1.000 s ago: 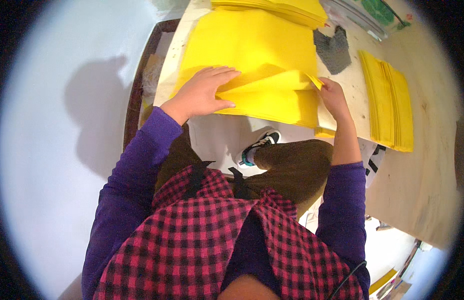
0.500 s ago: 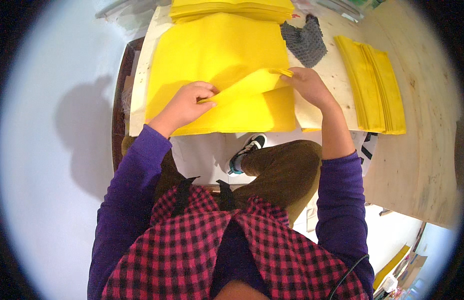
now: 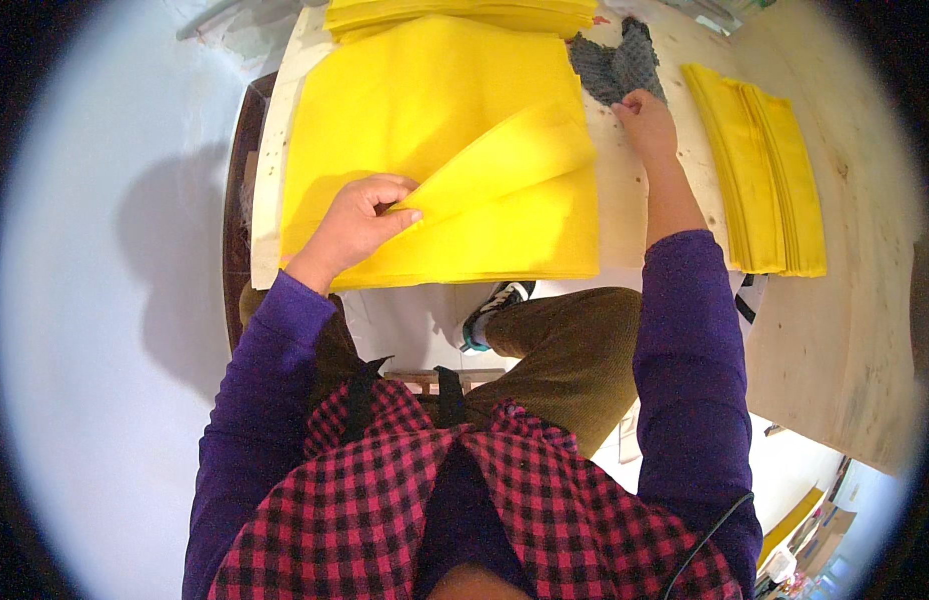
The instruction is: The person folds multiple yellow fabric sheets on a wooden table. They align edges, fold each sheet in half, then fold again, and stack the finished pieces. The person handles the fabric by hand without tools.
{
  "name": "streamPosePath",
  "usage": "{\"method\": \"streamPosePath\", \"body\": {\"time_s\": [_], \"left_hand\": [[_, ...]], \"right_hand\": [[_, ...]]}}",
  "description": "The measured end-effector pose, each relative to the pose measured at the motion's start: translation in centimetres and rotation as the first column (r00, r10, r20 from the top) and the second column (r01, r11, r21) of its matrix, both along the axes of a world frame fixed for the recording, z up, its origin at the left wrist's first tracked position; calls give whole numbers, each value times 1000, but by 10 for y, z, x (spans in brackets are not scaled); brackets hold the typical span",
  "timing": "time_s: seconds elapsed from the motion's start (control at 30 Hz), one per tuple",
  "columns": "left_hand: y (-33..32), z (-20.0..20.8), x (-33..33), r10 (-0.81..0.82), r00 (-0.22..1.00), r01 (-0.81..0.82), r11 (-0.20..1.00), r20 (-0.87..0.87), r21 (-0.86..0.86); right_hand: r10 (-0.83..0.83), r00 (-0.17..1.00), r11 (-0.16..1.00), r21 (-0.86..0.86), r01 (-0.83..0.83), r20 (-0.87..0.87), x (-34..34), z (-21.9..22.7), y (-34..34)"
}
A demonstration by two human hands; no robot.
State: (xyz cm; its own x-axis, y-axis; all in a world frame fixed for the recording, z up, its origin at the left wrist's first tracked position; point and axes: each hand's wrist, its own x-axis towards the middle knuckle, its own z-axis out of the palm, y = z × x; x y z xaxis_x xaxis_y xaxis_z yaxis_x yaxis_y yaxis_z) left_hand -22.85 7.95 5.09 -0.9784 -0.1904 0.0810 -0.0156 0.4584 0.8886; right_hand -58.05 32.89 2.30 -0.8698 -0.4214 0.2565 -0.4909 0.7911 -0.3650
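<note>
A yellow fabric sheet (image 3: 495, 165) lies partly folded on a broad layer of flat yellow fabric (image 3: 405, 90) at the front of the table. My left hand (image 3: 355, 225) pinches the fold's left end between thumb and fingers. The sheet's right end rests flat, with no hand on it. To the right, my right hand (image 3: 648, 122) has its fingertips pinched together at the near edge of a crumpled dark grey textured cloth (image 3: 635, 62); the hand covers the cloth's near tip.
Another yellow fabric stack (image 3: 455, 15) sits at the far side. On the right lies a pile of folded yellow fabric strips (image 3: 760, 170), beside an upright wooden panel (image 3: 850, 250). The wooden table's (image 3: 660, 200) front edge is above my knees; a white wall (image 3: 105, 300) stands left.
My right hand has let go of the yellow sheet's right end and moved away to the grey cloth. That end has dropped flat. My left hand keeps its pinch.
</note>
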Motion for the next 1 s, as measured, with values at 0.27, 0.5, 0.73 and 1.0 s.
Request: {"method": "streamPosePath", "body": {"time_s": [0.27,0.5,0.73,1.0], "left_hand": [[-1,0,0,12,1000,-12,998,-4,-62],[-6,0,0,-14,1000,14,992,-1,-126],[-5,2,-1,-13,999,17,994,30,-111],[-2,10,-3,-26,994,36,995,105,-92]], "right_hand": [[-76,994,997,-5,75,-76,-12,-1,12],[144,949,887,-462,2,281,68,36,19],[299,948,899,-365,-241,110,133,37,-9],[324,895,863,-484,-146,308,141,37,-13]]}}
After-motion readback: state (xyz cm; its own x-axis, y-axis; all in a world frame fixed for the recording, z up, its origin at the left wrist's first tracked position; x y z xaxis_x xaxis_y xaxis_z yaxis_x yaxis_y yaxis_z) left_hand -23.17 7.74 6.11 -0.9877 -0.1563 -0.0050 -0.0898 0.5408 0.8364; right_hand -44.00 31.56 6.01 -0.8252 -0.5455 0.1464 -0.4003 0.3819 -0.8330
